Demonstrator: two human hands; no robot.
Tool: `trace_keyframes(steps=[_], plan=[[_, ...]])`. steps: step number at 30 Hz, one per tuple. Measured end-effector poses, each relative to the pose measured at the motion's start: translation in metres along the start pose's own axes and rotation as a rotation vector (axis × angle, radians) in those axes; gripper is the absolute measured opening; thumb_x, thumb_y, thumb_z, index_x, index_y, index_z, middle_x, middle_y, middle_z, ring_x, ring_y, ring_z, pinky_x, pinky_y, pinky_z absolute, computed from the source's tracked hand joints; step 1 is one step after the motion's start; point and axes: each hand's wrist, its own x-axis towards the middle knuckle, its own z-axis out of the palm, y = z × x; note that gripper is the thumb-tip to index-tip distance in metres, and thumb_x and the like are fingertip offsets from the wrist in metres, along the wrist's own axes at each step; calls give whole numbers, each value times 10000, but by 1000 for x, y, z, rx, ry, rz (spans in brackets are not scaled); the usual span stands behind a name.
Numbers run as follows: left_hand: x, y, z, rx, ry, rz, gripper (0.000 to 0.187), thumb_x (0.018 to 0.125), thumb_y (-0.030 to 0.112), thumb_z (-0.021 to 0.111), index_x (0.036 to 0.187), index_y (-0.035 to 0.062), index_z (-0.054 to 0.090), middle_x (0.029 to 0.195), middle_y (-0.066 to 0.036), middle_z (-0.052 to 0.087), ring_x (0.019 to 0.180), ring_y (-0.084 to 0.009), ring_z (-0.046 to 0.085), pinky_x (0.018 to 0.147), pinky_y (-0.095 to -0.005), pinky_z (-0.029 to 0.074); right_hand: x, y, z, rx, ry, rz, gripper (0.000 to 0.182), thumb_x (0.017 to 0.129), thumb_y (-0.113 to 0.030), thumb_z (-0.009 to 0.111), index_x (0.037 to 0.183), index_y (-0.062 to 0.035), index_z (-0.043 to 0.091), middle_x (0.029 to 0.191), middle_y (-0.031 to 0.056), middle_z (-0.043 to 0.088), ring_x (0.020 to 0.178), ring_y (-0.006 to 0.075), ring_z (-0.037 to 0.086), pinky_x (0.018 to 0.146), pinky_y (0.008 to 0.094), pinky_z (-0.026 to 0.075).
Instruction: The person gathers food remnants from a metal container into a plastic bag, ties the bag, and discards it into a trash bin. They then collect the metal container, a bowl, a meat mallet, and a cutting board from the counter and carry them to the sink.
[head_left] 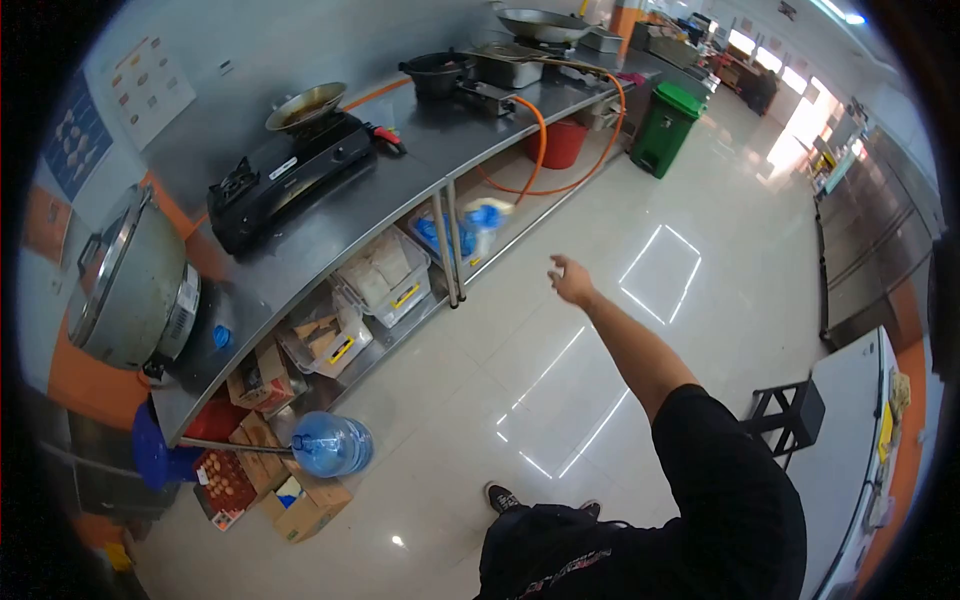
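Note:
My right hand (571, 281) reaches forward over the tiled floor, at the end of a bare forearm and a black sleeve. It holds nothing, and its fingers are apart and a little bent. Nothing touches it. Nearest to it, to the left, is the steel counter (420, 150), with blue and clear plastic bags (485, 218) on its lower shelf. A lidded clear tub (405, 290) of wrapped packs sits further along that shelf. My left hand is outside the view.
On the counter stand a large pot (135, 290), a black gas stove (290, 180) and a black pan (440, 75). An orange hose (545, 140) hangs down. A water bottle (330, 445), green bin (665, 130), black stool (795, 415) and white freezer (840, 460) stand on the floor.

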Motion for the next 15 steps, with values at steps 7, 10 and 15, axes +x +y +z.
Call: trace_keyframes(steps=[7,10,15], plan=[[113,28,-54,-71,224,157,438,676,209,759,1071,99,607,1046,-163,621,1062,-378,517,947,-464,398,-333,104,-81,25,-436,416,560,815,-246,631,1312,-69,442,1085,247,608,1016,399,585,884,438,478],[164,77,-84,3,143,114,474,683,77,722,1137,96,588,1129,-168,573,1115,-373,468,1003,-464,375,-538,175,-149,-210,-624,870,620,795,-254,664,1339,-76,427,1161,211,604,1084,363,582,905,417,486],[246,212,-99,151,83,287,448,718,86,692,1153,107,589,1168,-162,583,1158,-347,474,1012,-425,373,-770,208,-275,-146,-1000,1287,337,845,-193,595,1129,-11,599,1098,133,626,1020,202,603,841,378,515]])
